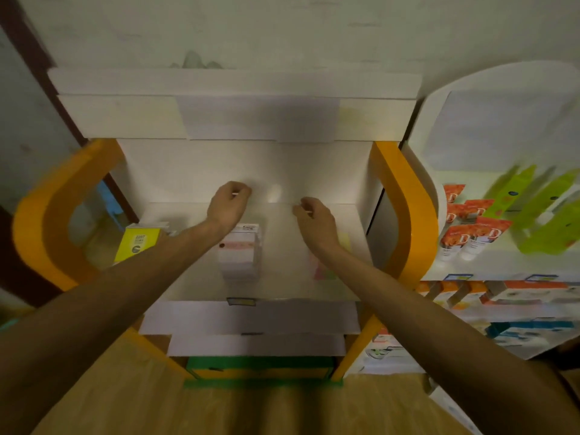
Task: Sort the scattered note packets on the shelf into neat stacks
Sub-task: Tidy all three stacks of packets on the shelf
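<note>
Both hands hovered over the shelf [201, 277]: left hand [226, 205] and right hand [314, 218] curled, seemingly pinching something small; packets [241, 252] sat stacked beneath.

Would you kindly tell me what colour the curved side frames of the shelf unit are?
The side frames are orange-yellow, seen best in the head view.

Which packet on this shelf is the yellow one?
The yellow packet at the shelf's far left edge, beside the left forearm. The white stack at centre and the pale packets on the right are not yellow-faced.
</note>
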